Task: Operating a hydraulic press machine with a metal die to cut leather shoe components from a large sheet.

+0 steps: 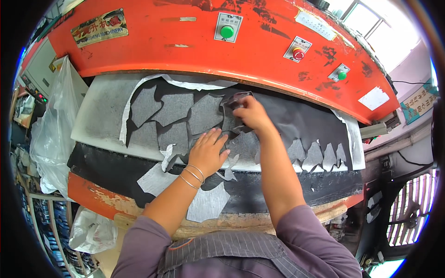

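Observation:
A dark sheet material (296, 116) with a pale grey underside lies across the white cutting board (99, 106). My right hand (252, 113) is closed on the upper part of a metal cutting die (229, 118), which stands on the sheet near its far edge. Its full outline is partly hidden by my fingers. Left of it, my left hand (208, 150) rests flat on the sheet with fingers spread, holding nothing. Several grey cut shapes (174, 109) lie in rows in the sheet to the left, and smaller ones (313, 155) to the right.
The orange press beam (176, 46), with green buttons (226, 32) and a red button (298, 54), spans the far side. Loose grey pieces (209, 202) lie on the black near ledge (250, 194). A clear plastic bag (58, 129) hangs at left.

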`<state>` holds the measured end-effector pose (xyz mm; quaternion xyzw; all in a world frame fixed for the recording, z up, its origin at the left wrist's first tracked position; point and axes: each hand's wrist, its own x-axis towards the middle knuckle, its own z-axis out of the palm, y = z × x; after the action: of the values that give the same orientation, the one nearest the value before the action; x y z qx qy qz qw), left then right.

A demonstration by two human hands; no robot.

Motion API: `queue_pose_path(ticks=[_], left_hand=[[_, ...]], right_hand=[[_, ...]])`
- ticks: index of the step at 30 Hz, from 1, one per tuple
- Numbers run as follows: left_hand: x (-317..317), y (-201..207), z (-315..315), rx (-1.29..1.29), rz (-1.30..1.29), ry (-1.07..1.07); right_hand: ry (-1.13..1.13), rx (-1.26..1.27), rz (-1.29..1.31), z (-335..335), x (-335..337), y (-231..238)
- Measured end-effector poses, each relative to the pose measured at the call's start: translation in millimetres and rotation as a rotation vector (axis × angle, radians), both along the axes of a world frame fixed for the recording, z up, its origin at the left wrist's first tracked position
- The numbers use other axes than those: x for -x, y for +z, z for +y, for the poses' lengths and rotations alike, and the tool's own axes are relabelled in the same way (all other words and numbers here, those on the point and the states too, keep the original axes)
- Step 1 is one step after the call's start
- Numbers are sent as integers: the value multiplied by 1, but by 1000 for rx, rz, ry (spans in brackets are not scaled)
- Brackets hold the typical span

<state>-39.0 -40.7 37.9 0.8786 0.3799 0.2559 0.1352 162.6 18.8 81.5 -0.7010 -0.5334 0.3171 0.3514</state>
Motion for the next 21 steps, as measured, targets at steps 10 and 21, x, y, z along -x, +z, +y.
queue_pose_path(ticks=[10, 21], left_hand=[[-21, 36, -16, 375, 59, -10], [-152, 64, -129, 564, -524, -227]], right_hand=[[-55, -301, 928, -169, -113, 2], [13, -186, 1132, -262, -131, 10]])
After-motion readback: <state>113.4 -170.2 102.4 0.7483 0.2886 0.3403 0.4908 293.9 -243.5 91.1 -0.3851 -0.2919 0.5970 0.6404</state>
